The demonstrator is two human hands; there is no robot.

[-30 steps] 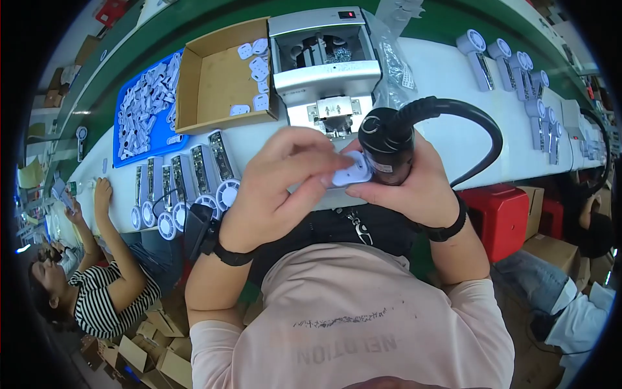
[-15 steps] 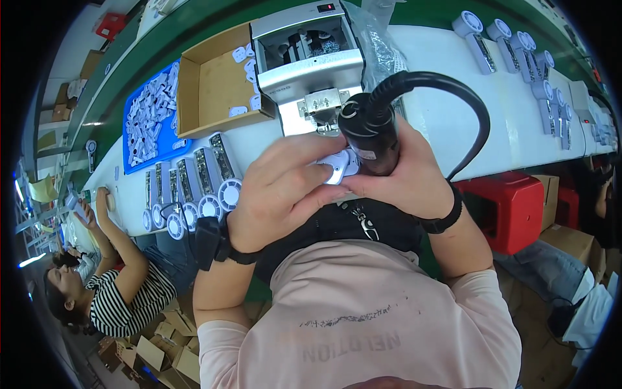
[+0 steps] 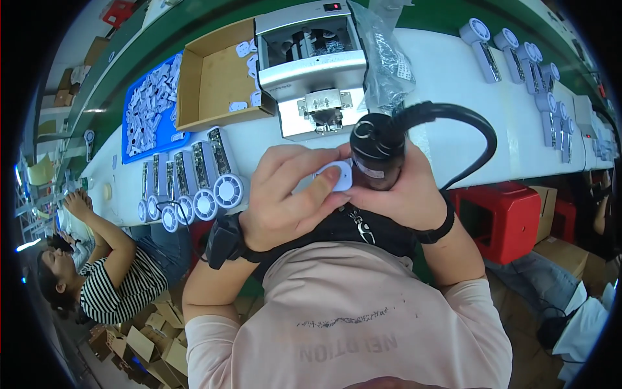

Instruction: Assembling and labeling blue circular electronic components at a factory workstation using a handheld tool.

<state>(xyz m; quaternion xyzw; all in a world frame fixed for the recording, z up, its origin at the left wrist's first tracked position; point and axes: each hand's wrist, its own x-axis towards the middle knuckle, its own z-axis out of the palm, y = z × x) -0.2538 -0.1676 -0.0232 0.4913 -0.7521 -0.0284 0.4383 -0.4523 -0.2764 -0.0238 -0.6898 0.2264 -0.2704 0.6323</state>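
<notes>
Some fingers (image 3: 317,188) of the left hand (image 3: 278,201) pinch a small, half-hidden white plastic piece (image 3: 345,179), eight o'clock from the black round tool (image 3: 377,144) the right hand (image 3: 409,200) grips. White worktop (image 3: 447,110): twelve o'clock; red plastic stool (image 3: 512,223): three.

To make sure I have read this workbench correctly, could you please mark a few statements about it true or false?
1. The right-hand grip holds a black cylindrical tool with a thick cable. True.
2. The left-hand grip is empty. False: the left-hand grip holds a small, flat white plastic piece.
3. The shallow brown cardboard box lies between the blue plastic tray and the silver metal machine. True.
4. A red plastic stool stands at the wearer's left. False: the red plastic stool is at the right.
</notes>
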